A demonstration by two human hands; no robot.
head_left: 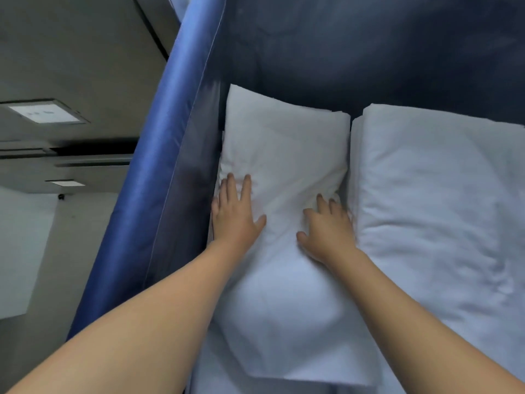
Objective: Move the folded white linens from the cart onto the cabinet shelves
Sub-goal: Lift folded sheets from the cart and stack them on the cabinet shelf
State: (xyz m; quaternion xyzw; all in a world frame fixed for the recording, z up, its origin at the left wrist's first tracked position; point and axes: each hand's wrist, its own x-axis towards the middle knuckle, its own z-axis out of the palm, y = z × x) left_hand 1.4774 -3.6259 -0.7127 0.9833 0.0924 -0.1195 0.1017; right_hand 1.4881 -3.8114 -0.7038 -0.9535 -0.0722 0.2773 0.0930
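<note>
The cart's blue fabric wall (159, 155) hides the left edge of the folded linen stack (284, 155). Your left hand (234, 214) lies flat on that stack, fingers spread. Your right hand (326, 228) presses its right edge, fingertips hidden in the gap beside the neighbouring stack (440, 194).

R stack (443, 194) cut off at frame edge; right hand (329, 231) fingertips prob. tucked betw. stacks.

Both bare forearms reach forward and down, side by side. The left hand (234, 214) lies flat, fingers straight and slightly spread. The right hand (326, 227) rests palm-down, its fingers bent at the tips.
</note>
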